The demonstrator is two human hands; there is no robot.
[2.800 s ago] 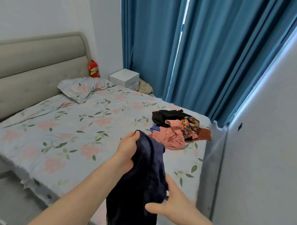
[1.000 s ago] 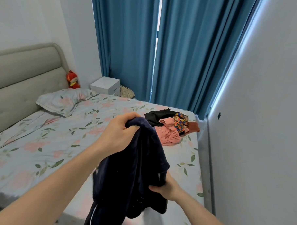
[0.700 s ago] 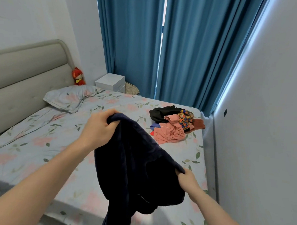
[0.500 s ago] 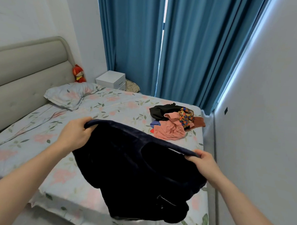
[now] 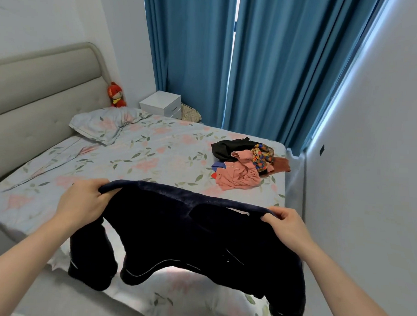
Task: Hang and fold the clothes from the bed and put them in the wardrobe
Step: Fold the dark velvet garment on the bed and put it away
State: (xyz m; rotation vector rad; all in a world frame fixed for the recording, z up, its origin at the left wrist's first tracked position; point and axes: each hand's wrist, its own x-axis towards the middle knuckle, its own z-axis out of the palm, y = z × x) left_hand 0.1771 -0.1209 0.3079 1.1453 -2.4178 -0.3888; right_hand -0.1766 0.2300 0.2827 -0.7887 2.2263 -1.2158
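Navy fleece garment is stretched wide above the near end of a floral-sheeted bed, its top edge pulled taut between two hands. The left hand curls its fingers round one end of that edge; the right hand pinches the other, close to the white wall. Lower folds sag toward the mattress's near edge. Farther up, a pile of clothes sits beside the bed's right edge, with bare sheet between it and the pillow.
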